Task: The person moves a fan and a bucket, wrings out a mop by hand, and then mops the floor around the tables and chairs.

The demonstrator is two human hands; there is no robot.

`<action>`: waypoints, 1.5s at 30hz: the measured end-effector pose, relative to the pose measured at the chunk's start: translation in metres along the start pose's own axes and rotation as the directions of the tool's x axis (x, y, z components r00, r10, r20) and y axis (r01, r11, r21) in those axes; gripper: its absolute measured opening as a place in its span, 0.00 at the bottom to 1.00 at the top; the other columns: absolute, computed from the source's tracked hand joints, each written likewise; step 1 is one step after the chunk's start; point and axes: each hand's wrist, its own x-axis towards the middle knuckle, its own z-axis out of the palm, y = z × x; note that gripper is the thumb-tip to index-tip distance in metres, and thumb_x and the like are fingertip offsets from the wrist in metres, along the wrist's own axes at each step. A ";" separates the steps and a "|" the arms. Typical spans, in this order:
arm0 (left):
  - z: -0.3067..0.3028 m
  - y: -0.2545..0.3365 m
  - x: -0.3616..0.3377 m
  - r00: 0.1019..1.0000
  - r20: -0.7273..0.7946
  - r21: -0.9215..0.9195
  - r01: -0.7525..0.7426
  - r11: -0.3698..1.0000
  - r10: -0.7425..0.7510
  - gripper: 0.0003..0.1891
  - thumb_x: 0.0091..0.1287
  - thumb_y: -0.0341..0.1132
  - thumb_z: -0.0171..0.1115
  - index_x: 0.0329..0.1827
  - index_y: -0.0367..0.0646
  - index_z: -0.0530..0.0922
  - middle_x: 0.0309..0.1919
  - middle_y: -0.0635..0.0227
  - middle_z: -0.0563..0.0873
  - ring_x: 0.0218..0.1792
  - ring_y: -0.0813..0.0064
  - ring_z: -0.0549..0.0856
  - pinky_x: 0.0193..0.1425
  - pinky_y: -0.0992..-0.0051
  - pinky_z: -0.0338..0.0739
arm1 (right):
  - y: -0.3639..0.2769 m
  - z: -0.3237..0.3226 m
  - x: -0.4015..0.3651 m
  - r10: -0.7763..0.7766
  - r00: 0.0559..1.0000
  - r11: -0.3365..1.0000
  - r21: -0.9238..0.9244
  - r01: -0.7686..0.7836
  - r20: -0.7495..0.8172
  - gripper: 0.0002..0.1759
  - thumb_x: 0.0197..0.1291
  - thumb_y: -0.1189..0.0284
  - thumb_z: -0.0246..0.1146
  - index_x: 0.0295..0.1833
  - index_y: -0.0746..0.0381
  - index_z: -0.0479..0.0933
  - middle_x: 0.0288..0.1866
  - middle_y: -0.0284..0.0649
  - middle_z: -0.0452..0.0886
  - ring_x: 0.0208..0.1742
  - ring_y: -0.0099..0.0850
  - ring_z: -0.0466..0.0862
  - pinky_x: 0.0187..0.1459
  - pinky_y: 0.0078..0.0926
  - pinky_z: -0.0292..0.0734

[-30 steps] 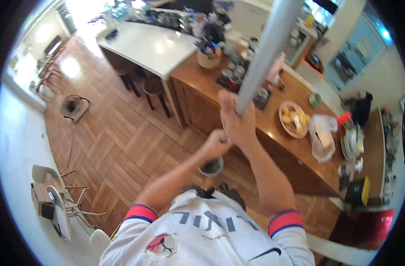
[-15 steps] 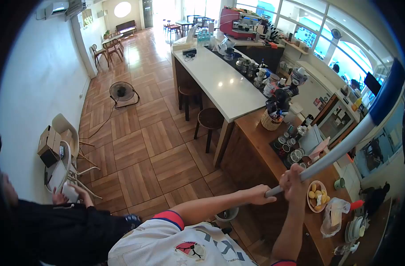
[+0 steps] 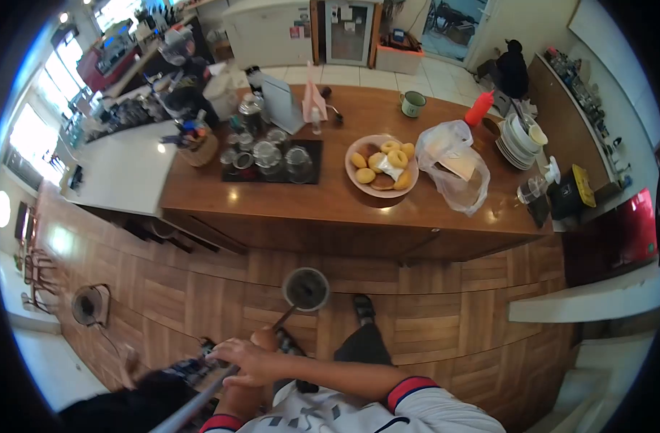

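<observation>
A long grey pole [image 3: 193, 405] slants from the lower left towards a pale round bucket [image 3: 325, 291] on the floor. My right hand [image 3: 242, 361] is closed round the pole, with its forearm crossing in front of my body. Just beyond it, my left hand [image 3: 264, 338] is closed on the pole's thinner part, partly covered by my right arm. Past my left hand, a narrow dark shaft runs to the bucket's edge. The bucket looks dark inside, and I cannot make out what is at the shaft's end. My shoe [image 3: 364, 309] is right of the bucket.
A wooden counter [image 3: 330, 206] stretches across the front, bearing glass jars [image 3: 268, 157], a bowl [image 3: 353, 184] of doughnuts, a plastic bag [image 3: 465, 189] and stacked plates [image 3: 514, 150]. Close on my left is a person in dark clothing [image 3: 146, 400]. A floor fan [image 3: 90, 306] stands further left.
My view has turned right to face the counter. The pole has swung from the upper right to the lower left, both hands still on it. The bucket now shows fully.
</observation>
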 end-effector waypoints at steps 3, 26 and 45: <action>0.057 0.025 -0.024 0.982 0.078 -0.288 -0.143 0.947 0.172 0.13 0.63 0.41 0.53 0.44 0.42 0.76 0.32 0.55 0.84 0.28 0.60 0.85 0.30 0.60 0.79 | 0.116 -0.021 -0.126 0.738 0.662 0.624 0.240 -0.744 0.132 0.23 0.55 0.67 0.60 0.56 0.66 0.70 0.41 0.52 0.79 0.43 0.45 0.80 0.48 0.35 0.74; 0.047 0.055 -0.119 0.612 0.642 -0.636 0.761 -0.124 0.463 0.19 0.70 0.46 0.48 0.38 0.34 0.66 0.13 0.73 0.69 0.11 0.81 0.71 0.12 0.79 0.66 | 0.480 0.101 -0.397 0.847 -0.529 -0.529 0.202 -0.825 0.059 0.04 0.59 0.76 0.50 0.37 0.65 0.68 0.24 0.47 0.74 0.13 0.38 0.75 0.11 0.37 0.70; 0.052 0.021 -0.163 0.369 0.631 -0.008 0.883 -0.470 0.682 0.13 0.71 0.45 0.48 0.38 0.43 0.66 0.14 0.72 0.67 0.09 0.80 0.66 0.12 0.80 0.62 | 0.431 0.155 -0.413 0.792 -0.561 -0.611 0.316 -0.726 0.242 0.16 0.67 0.63 0.45 0.33 0.64 0.66 0.14 0.39 0.65 0.11 0.33 0.69 0.11 0.35 0.67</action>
